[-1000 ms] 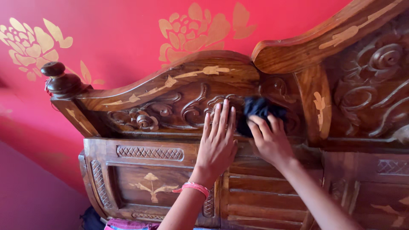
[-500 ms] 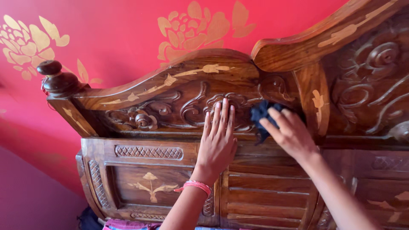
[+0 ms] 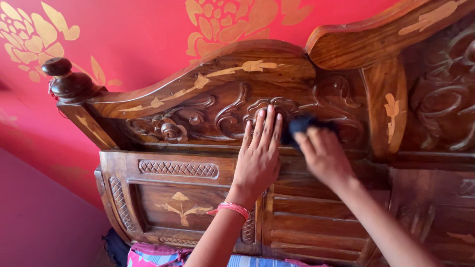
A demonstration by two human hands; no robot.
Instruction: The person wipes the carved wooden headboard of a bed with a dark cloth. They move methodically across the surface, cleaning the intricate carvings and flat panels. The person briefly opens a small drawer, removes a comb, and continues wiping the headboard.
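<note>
A carved dark wooden headboard (image 3: pixel 198 104) with floral scrollwork and pale inlays fills the view. My left hand (image 3: pixel 258 157) lies flat on it, fingers together, pressing the carved panel below the arch; a pink band circles its wrist. My right hand (image 3: pixel 324 154) sits just to the right, pressing a dark blue cloth (image 3: pixel 300 125) against the carving. Most of the cloth is hidden under the fingers, and the hand is motion-blurred.
A turned wooden knob (image 3: pixel 63 79) tops the headboard's left post. Behind is a red wall (image 3: pixel 133 34) with gold flower patterns. Lower panels carry lattice strips (image 3: pixel 178 168) and an inlaid flower. Striped pink and blue bedding (image 3: pixel 163 256) shows at the bottom edge.
My right hand with the cloth slid right along the carving, then came back left toward my left hand. My left hand stayed flat in the same place.
</note>
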